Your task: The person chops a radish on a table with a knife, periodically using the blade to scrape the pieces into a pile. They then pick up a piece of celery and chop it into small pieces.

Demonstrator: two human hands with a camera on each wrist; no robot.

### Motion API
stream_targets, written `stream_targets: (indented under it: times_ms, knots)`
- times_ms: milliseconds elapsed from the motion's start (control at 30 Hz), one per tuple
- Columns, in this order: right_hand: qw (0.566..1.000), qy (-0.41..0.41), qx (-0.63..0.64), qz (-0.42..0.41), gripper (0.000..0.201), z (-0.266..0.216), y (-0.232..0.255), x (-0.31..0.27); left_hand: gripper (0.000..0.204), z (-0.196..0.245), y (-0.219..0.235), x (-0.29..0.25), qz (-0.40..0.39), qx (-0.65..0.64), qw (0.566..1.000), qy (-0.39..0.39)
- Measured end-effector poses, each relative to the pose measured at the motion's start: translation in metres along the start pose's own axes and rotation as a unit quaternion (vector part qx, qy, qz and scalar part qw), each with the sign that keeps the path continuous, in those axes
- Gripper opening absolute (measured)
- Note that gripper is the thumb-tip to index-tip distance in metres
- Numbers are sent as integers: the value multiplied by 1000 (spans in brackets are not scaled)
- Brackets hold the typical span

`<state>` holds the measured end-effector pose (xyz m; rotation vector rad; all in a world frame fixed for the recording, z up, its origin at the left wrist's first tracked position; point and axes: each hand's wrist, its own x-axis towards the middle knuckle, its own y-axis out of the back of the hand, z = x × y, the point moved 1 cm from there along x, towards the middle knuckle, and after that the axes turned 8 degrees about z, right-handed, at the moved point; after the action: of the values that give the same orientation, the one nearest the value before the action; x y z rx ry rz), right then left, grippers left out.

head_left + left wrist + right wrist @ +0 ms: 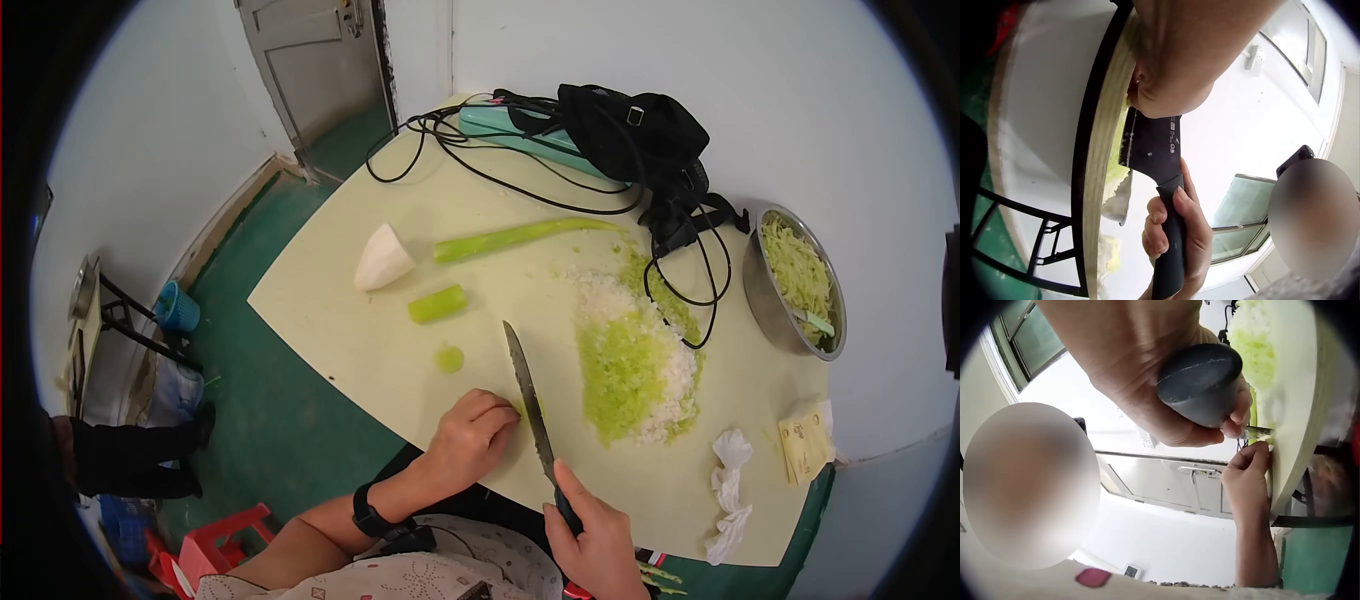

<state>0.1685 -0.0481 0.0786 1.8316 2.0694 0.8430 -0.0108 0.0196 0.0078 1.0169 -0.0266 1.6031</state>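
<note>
My right hand (597,540) grips the black handle of a kitchen knife (528,388), its dark blade angled up and away over the table. Beside the blade, my left hand (468,436) has its fingers curled down on the tabletop, pinching a small green vegetable piece (519,407) mostly hidden by the fingers. In the left wrist view the knife's wide blade (1152,145) stands close to the left hand. Right of the blade spreads a heap of finely chopped green and white vegetable (625,370). A round green slice (449,359) and a cut green stem chunk (437,304) lie farther left.
A long green stem (515,238) and a white root chunk (384,258) lie farther back. A black bag (640,130) with looping cables sits at the back edge. At right stand a metal bowl of shredded vegetable (755,290), a yellow packet (806,443) and crumpled white tissue (731,495).
</note>
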Motion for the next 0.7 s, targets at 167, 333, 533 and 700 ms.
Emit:
stream_targets:
  times_ms: [167, 333, 533, 700]
  knots:
    - [1000, 6, -10, -12, 46, -6, 6, -5, 20, -1, 0, -2, -8, 3, 1000, -7]
    - [999, 17, -21, -22, 48, -5, 4, -5, 25, 0, 1, -2, -13, 17, 1000, -18]
    - [999, 21, -22, -19, 48, -2, -1, -3, 24, 0, 1, -2, -20, 29, 999, -23]
    - [997, -23, -52, -45, 46, -9, -7, 4, 22, 0, 1, -1, -13, 23, 999, -28]
